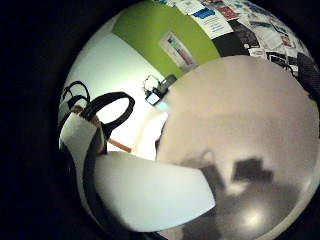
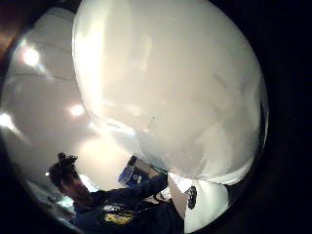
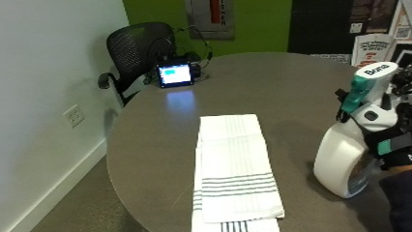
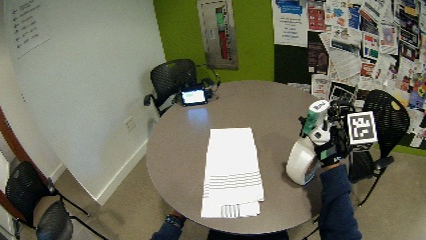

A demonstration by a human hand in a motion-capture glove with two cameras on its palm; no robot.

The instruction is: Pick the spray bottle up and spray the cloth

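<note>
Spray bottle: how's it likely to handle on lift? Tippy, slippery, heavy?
The spray bottle looks like smooth white plastic, so possibly a bit slippery. It is tall with a teal trigger head above a wide body, so it probably stands stably but may swing if lifted by the neck, where the gloved right hand grips it. Fill level isn't visible, so weight is uncertain.

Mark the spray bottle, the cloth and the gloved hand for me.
spray bottle (image 3: 341, 164): outside view, on its white body.
cloth (image 3: 233, 164): outside view, on the middle of the striped fabric.
right hand (image 3: 391, 137): outside view, on the glove at the bottle's neck.
</note>
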